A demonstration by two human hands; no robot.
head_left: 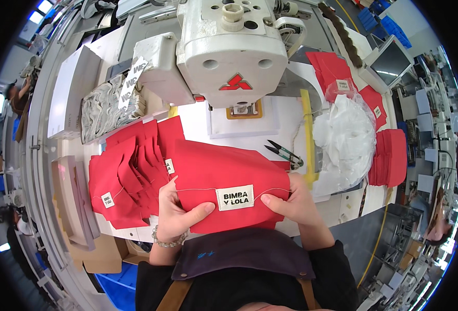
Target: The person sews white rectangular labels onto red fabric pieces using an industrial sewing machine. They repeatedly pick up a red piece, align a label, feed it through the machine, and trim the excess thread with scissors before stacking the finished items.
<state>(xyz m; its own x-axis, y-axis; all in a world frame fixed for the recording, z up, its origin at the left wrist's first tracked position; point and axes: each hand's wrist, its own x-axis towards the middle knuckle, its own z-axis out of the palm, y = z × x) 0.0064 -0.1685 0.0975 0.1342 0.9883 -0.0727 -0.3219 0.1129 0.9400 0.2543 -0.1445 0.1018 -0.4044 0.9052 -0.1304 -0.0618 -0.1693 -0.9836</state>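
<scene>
I hold a red fabric piece (223, 168) flat in front of me, with a white rectangular label (234, 197) sewn near its lower edge. My left hand (176, 212) grips its lower left edge, thumb on top beside the label. At the lower right edge, my right hand (293, 201) pinches the cloth, thumb pointing at the label. A thin thread runs across the cloth from the label to both sides.
A white sewing machine (229, 49) stands at the back. A pile of red labelled pieces (128, 179) lies to the left. Thread snips (283, 152) lie right of the cloth, beside a clear plastic bag (345, 137) and more red pieces (389, 158).
</scene>
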